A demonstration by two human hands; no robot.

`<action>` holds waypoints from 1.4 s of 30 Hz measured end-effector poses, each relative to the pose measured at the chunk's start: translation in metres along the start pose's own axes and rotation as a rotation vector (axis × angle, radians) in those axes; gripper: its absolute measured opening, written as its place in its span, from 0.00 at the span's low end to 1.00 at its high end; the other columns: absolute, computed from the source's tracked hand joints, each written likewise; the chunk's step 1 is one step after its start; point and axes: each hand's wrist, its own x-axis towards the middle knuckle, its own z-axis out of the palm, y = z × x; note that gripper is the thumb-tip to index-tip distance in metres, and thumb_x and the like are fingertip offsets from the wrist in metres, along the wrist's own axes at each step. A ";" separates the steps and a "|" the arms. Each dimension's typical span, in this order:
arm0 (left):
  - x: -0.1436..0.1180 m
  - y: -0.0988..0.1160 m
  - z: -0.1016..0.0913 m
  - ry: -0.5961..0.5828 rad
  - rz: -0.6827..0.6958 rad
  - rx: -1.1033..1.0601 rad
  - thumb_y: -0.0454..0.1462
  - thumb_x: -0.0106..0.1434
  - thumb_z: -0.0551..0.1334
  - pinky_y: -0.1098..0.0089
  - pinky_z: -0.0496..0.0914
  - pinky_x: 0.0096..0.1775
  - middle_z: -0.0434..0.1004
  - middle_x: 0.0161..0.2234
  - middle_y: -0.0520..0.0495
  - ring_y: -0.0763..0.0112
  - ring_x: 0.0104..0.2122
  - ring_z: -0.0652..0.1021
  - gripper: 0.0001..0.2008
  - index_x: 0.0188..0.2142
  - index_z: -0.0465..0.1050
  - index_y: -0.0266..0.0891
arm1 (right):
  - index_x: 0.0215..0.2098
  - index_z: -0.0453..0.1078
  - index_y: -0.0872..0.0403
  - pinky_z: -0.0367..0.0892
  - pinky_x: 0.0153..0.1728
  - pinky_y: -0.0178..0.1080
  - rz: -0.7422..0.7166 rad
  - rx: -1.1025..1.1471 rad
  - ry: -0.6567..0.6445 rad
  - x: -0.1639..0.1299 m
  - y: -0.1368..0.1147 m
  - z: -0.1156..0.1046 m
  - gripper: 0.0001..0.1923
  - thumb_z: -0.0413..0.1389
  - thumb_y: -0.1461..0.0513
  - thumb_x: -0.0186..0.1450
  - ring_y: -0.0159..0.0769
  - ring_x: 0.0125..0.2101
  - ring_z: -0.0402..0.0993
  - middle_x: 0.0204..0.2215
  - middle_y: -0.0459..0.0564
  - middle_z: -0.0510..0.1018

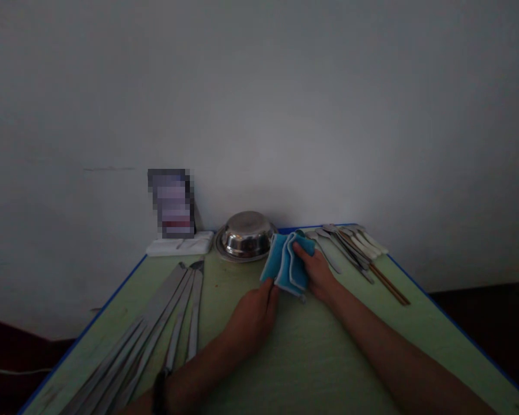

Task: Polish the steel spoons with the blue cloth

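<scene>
Holding a folded blue cloth in the middle of the green table, the right hand pinches its top edge while the left hand presses its fingertips on the near corner, keeping the folds neat.

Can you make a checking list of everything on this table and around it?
Surface: green table with a blue edge.
Job's things: folded blue cloth.
Clutter: upturned metal bowl, long metal strips, spoons, white pad, blurred box.
Hands: left hand touches the cloth's near edge; right hand grips it.
Cables: thin pale line at far left, too dim to tell.
Surroundings: plain pale wall, dark floor.
</scene>
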 end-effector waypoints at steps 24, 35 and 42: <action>0.000 0.002 -0.001 -0.030 0.000 0.054 0.45 0.64 0.42 0.71 0.59 0.28 0.68 0.23 0.50 0.68 0.23 0.70 0.18 0.30 0.64 0.39 | 0.29 0.72 0.56 0.69 0.37 0.41 0.114 0.091 -0.098 -0.002 -0.002 0.000 0.12 0.62 0.58 0.48 0.35 0.26 0.75 0.23 0.46 0.79; -0.005 0.005 -0.002 -0.041 0.060 -0.024 0.41 0.65 0.43 0.73 0.57 0.27 0.64 0.20 0.53 0.72 0.21 0.67 0.15 0.31 0.64 0.40 | 0.30 0.70 0.53 0.69 0.37 0.39 0.052 0.179 -0.034 0.003 -0.004 -0.001 0.15 0.60 0.52 0.50 0.35 0.31 0.75 0.24 0.44 0.78; -0.001 0.001 0.000 0.017 0.018 -0.158 0.44 0.64 0.46 0.73 0.57 0.26 0.62 0.19 0.54 0.73 0.20 0.65 0.16 0.27 0.63 0.39 | 0.28 0.69 0.54 0.68 0.32 0.37 0.062 0.118 -0.069 0.001 -0.003 0.000 0.15 0.60 0.52 0.49 0.34 0.27 0.73 0.21 0.44 0.76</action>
